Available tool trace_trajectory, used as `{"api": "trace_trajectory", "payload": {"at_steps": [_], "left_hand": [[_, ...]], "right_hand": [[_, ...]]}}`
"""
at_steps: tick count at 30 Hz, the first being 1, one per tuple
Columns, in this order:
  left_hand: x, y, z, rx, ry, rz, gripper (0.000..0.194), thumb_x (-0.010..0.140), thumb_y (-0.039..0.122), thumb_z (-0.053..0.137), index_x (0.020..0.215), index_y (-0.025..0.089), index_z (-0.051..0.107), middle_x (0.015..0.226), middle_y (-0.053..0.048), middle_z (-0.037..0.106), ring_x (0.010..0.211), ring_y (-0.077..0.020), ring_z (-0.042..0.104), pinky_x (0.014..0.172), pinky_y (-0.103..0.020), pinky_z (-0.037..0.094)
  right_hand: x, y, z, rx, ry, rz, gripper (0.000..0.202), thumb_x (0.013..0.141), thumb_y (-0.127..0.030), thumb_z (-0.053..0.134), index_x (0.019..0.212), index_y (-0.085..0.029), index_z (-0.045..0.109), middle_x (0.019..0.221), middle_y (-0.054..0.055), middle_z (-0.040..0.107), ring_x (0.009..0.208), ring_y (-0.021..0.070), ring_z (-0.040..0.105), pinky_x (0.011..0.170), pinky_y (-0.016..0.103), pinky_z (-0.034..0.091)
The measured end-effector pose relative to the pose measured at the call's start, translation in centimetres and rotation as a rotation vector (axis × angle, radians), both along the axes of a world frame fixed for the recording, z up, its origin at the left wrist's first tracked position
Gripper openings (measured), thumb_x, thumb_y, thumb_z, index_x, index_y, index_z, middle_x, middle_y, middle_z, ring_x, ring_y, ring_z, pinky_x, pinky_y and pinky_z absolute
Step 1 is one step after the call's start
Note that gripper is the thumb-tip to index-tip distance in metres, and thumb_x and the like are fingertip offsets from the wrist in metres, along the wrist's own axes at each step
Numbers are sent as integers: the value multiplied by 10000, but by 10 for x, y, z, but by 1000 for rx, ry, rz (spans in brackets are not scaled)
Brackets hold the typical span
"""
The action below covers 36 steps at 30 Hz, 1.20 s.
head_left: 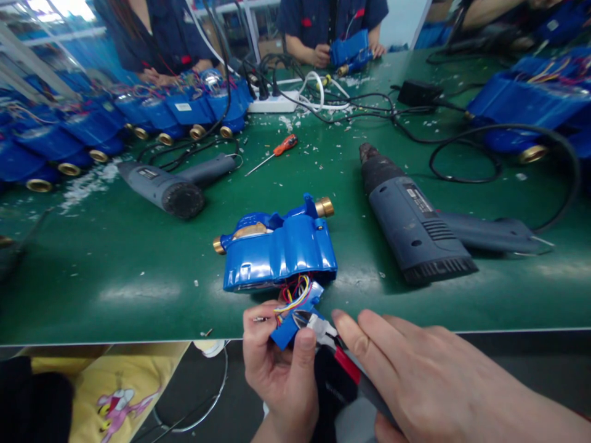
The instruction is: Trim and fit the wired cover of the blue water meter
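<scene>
A small blue part [285,331] with colored wires [302,294] is pinched in my left hand [281,369] at the table's front edge. The wires run up into a blue meter housing [281,252] with brass ends, which lies on the table just beyond. My right hand [406,363] grips diagonal cutters [348,363] with red and dark handles. Their metal jaws rest at the blue part, beside my left thumb. Whether the jaws are closed on anything, I cannot make out.
Heat guns lie left [161,187] and right [415,215] on the green table [161,307]. An orange screwdriver [285,145] and a white power strip [273,103] are farther back. Blue housings [87,132] line the left side. Across the table, a co-worker's hands hold another housing [349,49].
</scene>
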<state>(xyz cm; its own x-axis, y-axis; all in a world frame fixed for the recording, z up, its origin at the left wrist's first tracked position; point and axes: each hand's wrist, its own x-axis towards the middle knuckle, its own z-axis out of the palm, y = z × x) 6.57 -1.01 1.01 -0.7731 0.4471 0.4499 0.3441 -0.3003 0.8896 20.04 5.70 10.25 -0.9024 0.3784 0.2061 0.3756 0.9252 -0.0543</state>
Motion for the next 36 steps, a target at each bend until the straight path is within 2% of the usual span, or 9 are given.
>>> {"api": "trace_trajectory", "payload": {"at_steps": [3,9,13,18,22,25,28,32,36], "left_hand": [[0,-1,-1,14,-19,-20,177,850,289,755,964,252,624,944,1,562,852,-137,603,694,-212,488],[-5,-3,-7,41,-100,-89,243,822,365,789,964,251,629,953,-10,576,901,-157,577,778,-234,493],[-6,-3,-6,67,-203,-102,264,803,416,796,935,249,640,924,-16,573,903,-173,553,787,-250,485],[-6,-5,2,84,-374,-133,167,811,317,762,886,225,644,938,-30,585,855,-167,563,737,-245,521],[-9,-7,12,-35,-557,-102,283,725,365,812,842,212,605,924,-26,589,816,-171,561,706,-263,535],[-11,-6,21,-181,-643,-59,350,684,389,847,804,212,570,824,7,576,730,-133,528,658,-209,505],[-13,-6,29,-259,-666,-64,392,655,446,854,791,210,571,769,13,592,686,-124,540,614,-186,507],[-17,-11,37,-311,-719,-165,450,625,531,844,849,216,614,880,-43,693,743,-176,636,619,-250,569],[-22,-20,36,-316,-668,-205,440,674,541,819,929,216,669,981,-64,728,826,-185,684,707,-233,579]], "right_hand": [[1,1,-1,-10,6,0,425,766,-112,483,1174,-82,596,921,74,738,655,205,690,406,315,497],[6,5,-10,-27,153,12,487,640,-82,458,1105,-114,599,845,39,726,630,192,679,420,315,494],[20,9,-14,-137,230,84,454,725,-99,421,1160,-129,545,896,49,727,697,184,694,477,295,519],[42,8,-24,-305,178,64,479,809,-147,450,1288,-147,473,1013,75,723,873,213,717,633,286,595],[48,-1,-50,-386,333,8,552,758,-227,495,1308,-176,499,1010,88,727,864,236,721,618,284,603],[48,-7,-64,-445,430,-57,600,687,-224,494,1283,-187,561,1044,86,731,884,239,722,619,275,609],[48,-10,-65,-547,433,-110,574,684,-208,529,1248,-157,618,1092,90,730,932,218,719,714,243,615],[50,-11,-59,-644,457,-154,506,707,-174,540,1194,-120,663,1094,108,727,942,198,717,778,218,601],[51,-14,-60,-721,522,-165,515,706,-155,522,1198,-119,670,1081,113,719,943,201,711,789,230,598]]}}
